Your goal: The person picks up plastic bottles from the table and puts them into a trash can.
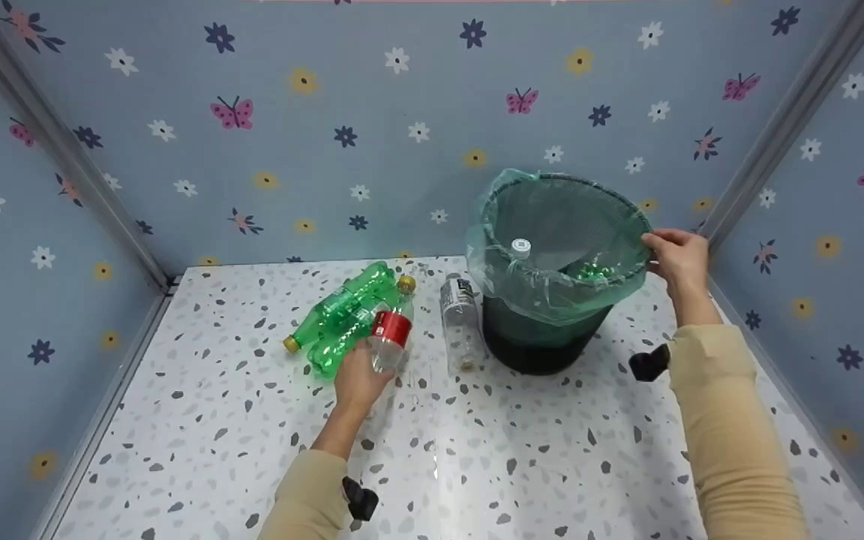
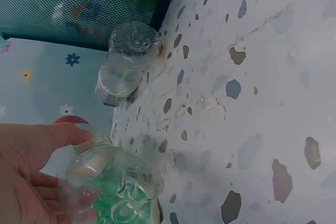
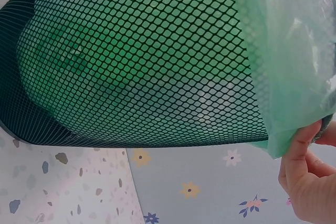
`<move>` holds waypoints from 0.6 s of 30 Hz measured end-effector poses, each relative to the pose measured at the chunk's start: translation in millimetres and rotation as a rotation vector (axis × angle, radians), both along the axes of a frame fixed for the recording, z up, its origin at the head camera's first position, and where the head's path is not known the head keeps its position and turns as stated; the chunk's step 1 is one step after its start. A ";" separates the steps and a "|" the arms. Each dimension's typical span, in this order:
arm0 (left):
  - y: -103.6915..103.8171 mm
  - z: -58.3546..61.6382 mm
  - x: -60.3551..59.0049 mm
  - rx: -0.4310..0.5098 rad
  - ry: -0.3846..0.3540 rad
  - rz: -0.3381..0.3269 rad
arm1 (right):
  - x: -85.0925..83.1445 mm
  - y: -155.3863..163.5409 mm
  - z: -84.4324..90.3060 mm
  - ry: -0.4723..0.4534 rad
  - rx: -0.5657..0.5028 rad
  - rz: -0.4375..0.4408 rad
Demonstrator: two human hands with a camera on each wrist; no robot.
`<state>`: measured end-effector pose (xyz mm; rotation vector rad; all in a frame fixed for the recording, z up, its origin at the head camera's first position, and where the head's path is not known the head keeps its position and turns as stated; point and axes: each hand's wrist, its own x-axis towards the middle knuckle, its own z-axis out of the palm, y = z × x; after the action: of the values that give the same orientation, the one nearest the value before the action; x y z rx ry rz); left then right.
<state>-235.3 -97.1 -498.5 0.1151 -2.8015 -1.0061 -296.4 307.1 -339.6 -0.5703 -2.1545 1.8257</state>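
Observation:
My left hand [image 1: 359, 381] grips a clear plastic bottle [image 1: 391, 328] with a red label and yellow cap, tilted with its cap pointing away from me. In the left wrist view, the thumb lies along the bottle's side near its base. Two green plastic bottles [image 1: 342, 307] lie right beside this hand, partly behind the held bottle. My right hand [image 1: 681, 261] pinches the right rim of a dark mesh trash bin [image 1: 533, 352], where a thin green bag [image 1: 552, 296] folds over the edge. Inside the bin show a white-capped bottle [image 1: 521, 249] and green plastic [image 1: 593, 270].
Between the green bottles and the bin, another clear bottle [image 1: 462, 322] lies on its side, close to the bin's left. The speckled white surface [image 1: 432, 465] is bounded by flower-patterned walls [image 1: 357, 150] at the back and both sides.

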 end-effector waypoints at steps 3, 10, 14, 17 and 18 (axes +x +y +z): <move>0.7 7.4 1.4 0.009 0.033 0.001 | 0.4 0.5 0.2 0.006 0.001 -0.002; 3.3 31.3 6.6 0.037 0.074 -0.014 | 1.8 0.2 1.1 0.003 -0.020 -0.002; 5.8 45.8 9.0 0.030 0.107 -0.024 | 1.6 0.4 1.4 0.002 -0.017 0.002; 7.9 57.0 10.5 0.031 0.131 -0.037 | 1.3 0.2 1.2 -0.003 0.002 -0.001; 8.9 60.5 10.8 0.031 0.143 -0.043 | 1.1 0.1 0.9 -0.005 0.011 -0.004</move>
<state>-224.5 -88.3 -438.0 -0.0135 -2.6708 -1.0252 -295.3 307.2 -338.7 -0.5765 -2.1637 1.8106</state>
